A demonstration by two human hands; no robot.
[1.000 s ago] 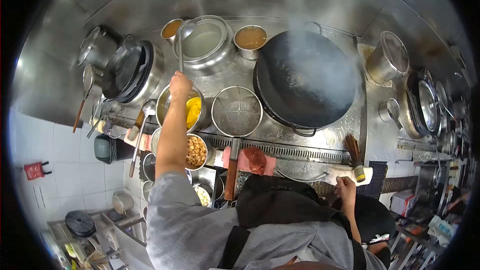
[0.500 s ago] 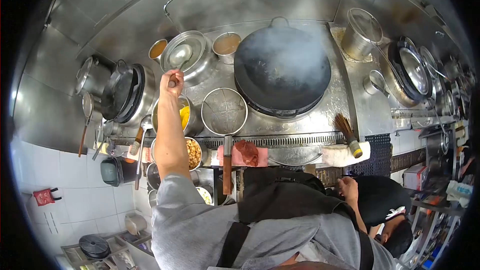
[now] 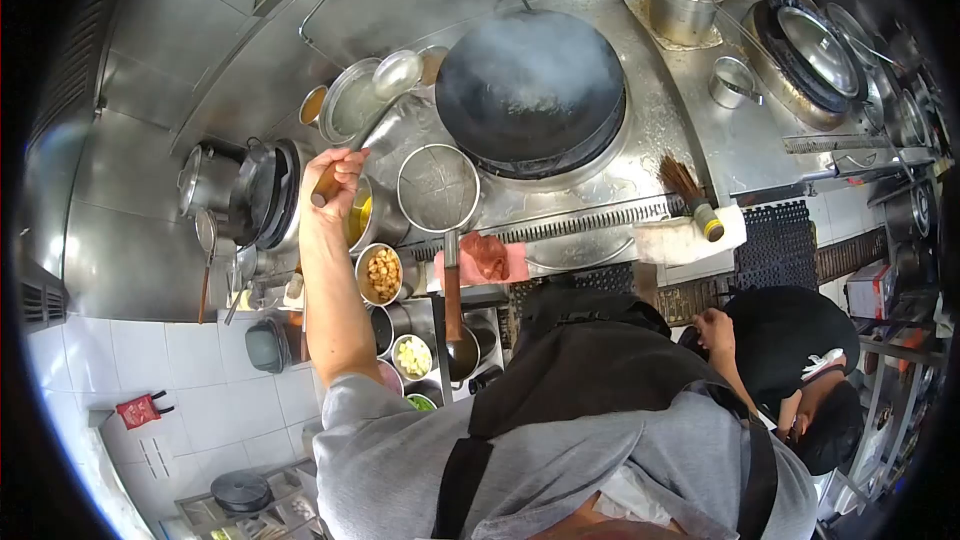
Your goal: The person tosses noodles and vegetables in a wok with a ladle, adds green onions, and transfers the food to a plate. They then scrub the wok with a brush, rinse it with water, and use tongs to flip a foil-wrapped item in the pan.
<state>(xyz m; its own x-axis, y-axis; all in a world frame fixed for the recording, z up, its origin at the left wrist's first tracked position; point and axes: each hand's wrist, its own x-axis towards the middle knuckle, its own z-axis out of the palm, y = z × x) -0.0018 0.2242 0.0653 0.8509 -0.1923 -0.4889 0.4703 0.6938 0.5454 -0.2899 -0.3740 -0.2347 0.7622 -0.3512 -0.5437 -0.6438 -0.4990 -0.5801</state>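
My left hand (image 3: 342,172) is closed around the wooden-ended handle of a metal ladle (image 3: 398,75). The ladle's bowl is raised over the right rim of a round metal pot (image 3: 345,110), left of a large black wok (image 3: 530,90). Steam rises from the wok, and some pale bits lie at its bottom. My right hand (image 3: 715,330) is low by my right side, its fingers curled beside something dark; what it holds, if anything, cannot be made out. A wire strainer (image 3: 438,188) with a wooden handle rests between my left arm and the wok.
Raw-looking red meat (image 3: 485,257) lies on a pink cloth. Containers of diced brown food (image 3: 381,274) and pale chopped pieces (image 3: 412,356) stand by my left arm. A bamboo brush (image 3: 695,198) lies on a white cloth (image 3: 690,237). A person in black (image 3: 790,350) bends at my right.
My left hand has lifted the ladle from inside the pot and swung its bowl right, toward the wok. The whole view has shifted, and my right hand stays low at my side.
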